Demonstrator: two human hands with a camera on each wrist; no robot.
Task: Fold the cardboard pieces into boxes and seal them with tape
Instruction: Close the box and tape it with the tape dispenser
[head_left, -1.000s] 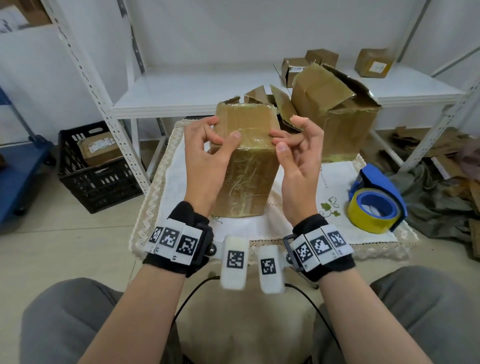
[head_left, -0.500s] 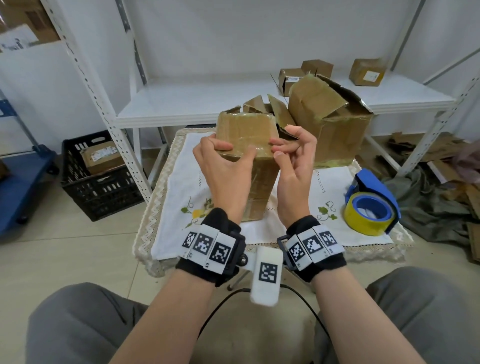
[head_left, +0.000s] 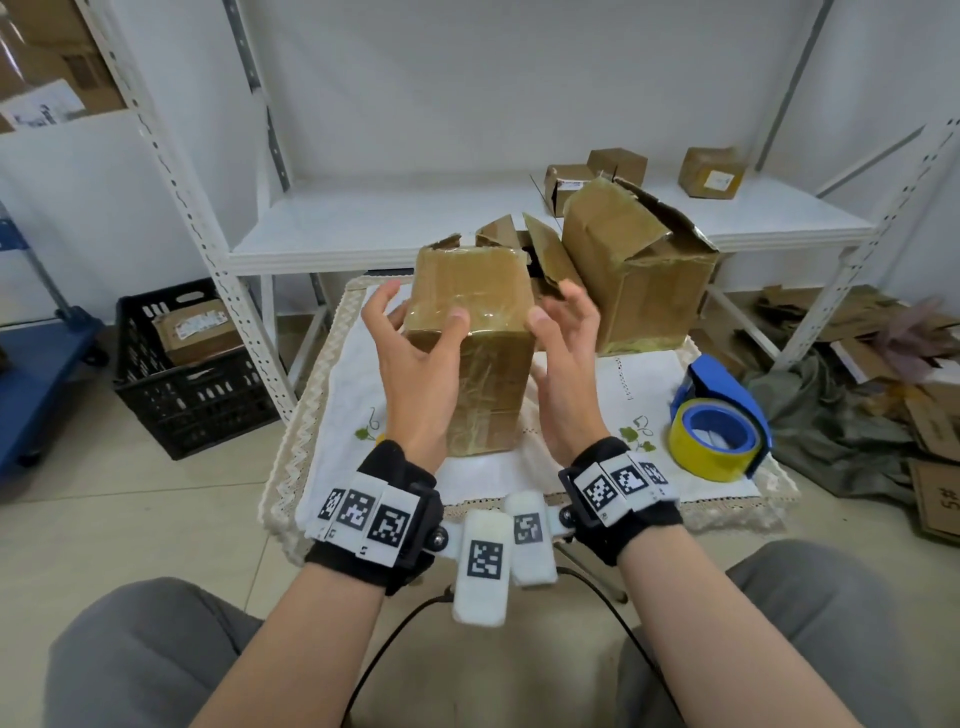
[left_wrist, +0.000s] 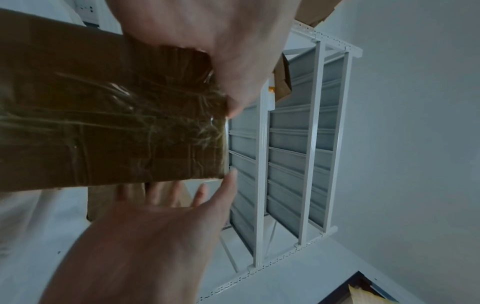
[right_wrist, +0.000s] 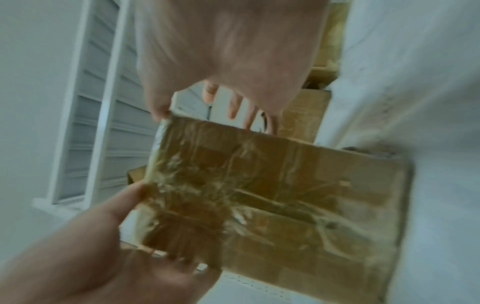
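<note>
The left hand (head_left: 415, 374) is pressing its thumb on the taped box (head_left: 493, 384), fingers spread; the right hand (head_left: 566, 379) is flanking the right edge, fingers open.

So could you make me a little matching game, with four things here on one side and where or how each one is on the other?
Things:
1 nearest box
2 tape roll
3 black crate
4 big box

Descriptions:
a on the floor
b yellow outside, blue inside
c upright, wrapped in shiny tape
d top flaps open

Pairs: 1-c, 2-b, 3-a, 4-d
</note>
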